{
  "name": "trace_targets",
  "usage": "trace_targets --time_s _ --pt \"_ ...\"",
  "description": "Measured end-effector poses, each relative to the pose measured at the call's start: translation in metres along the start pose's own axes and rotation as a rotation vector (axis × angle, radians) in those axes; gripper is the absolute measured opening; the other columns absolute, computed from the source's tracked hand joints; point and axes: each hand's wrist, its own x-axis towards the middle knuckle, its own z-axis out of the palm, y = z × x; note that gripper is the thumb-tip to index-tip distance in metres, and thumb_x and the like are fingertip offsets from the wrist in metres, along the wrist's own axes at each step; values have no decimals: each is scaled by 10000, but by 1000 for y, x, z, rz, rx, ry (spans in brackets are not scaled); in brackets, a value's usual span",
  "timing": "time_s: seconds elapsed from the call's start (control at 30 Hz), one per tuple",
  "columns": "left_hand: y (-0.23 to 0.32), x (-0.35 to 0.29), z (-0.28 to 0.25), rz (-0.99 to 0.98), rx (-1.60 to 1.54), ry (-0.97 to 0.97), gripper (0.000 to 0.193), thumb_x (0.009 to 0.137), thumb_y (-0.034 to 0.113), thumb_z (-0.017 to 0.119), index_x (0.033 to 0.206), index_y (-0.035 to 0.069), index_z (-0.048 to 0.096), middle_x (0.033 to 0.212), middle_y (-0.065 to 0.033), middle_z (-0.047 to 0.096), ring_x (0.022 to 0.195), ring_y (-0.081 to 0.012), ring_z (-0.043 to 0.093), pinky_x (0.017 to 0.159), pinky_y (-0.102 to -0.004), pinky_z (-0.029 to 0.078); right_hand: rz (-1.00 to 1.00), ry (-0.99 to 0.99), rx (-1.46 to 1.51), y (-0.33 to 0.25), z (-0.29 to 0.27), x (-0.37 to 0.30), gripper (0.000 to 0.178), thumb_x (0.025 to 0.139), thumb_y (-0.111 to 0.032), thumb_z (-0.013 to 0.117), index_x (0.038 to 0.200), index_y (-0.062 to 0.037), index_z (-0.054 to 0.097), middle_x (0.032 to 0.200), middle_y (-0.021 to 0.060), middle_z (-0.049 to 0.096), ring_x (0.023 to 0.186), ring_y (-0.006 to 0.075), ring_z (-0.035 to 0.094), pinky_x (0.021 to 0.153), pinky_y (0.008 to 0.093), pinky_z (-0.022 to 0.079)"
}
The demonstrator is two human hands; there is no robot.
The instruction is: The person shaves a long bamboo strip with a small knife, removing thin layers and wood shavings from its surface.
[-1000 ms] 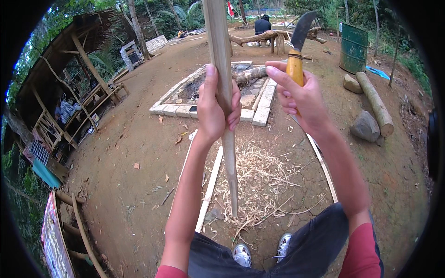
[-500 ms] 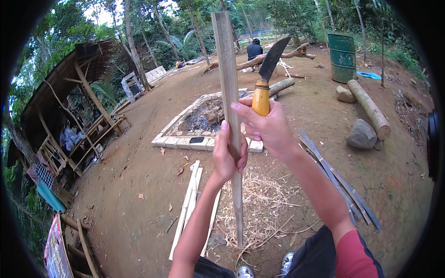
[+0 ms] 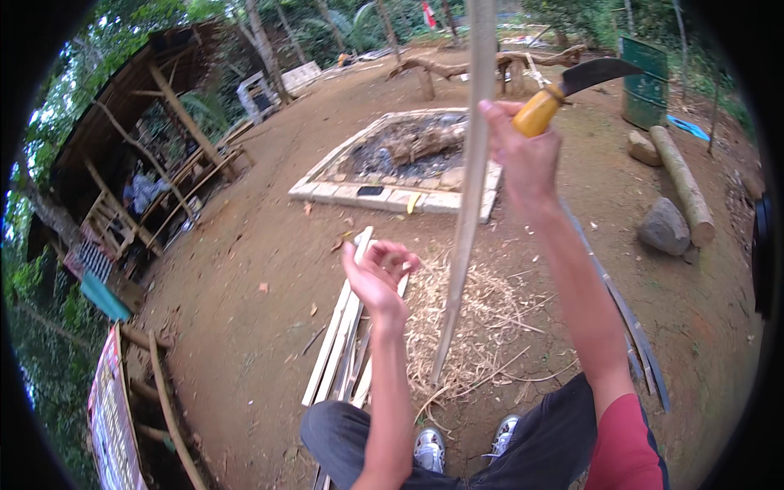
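Observation:
My right hand is closed round the yellow wooden handle of a knife. Its dark curved blade points right. A long wooden slat stands tall in front of me, its thin lower end down by the curled wood shavings. The thumb and fingertips of that same hand touch the slat's upper part; whether they grip it is hard to tell. Apart from the slat, on its left, my left hand is open and empty, fingers loosely bent. Behind it, pale wooden strips lie on the ground.
Beyond the shavings is a stone-edged fire pit with a phone on its rim. Dark strips lie at right, near a rock, a log and a green drum. A bamboo shelter stands left.
My left hand has let go of the slat and dropped lower left. The slat has turned and shifted right with my right hand; the knife blade has tipped rightward. My legs show more.

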Motion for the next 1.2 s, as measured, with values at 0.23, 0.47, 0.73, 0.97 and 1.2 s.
trace_targets --time_s 0.23,0.47,0.73,0.97,1.2 --pt "-136 -67 -24 -933 -576 -766 1021 829 843 194 1271 -20 512 1125 -228 616 862 -281 652 672 -397 571 -69 104 79 2 -7 16 185 843 -122 746 936 22 675 606 -58 503 458 9 401 420 179 305" --pt "-151 10 14 -491 -1265 -407 748 809 500 695 1392 144 389 1495 -179 338 1332 -337 418 1048 -539 436 -190 153 209 -19 -24 18 166 830 -84 750 916 13 646 641 -48 485 505 12 390 452 179 282" --pt "-76 77 -8 -79 -1507 -296 259 996 119 384 998 8 618 1229 -247 595 1218 -357 540 1128 -540 340 7 232 388 12 -71 52 268 829 -56 727 803 -99 464 668 -23 487 509 27 407 427 182 288" --pt "4 114 -65 241 -889 -54 196 988 121 380 862 48 511 650 -48 430 691 -207 482 861 -425 459 413 683 118 106 -116 44 230 812 -88 662 855 -84 436 692 -14 463 485 40 385 380 207 257" --pt "29 137 -75 198 -346 58 168 992 155 429 851 96 500 622 12 381 634 -133 414 727 -327 398 539 371 203 107 -126 30 252 942 -359 378 1007 -124 317 758 27 465 541 72 414 389 226 255"
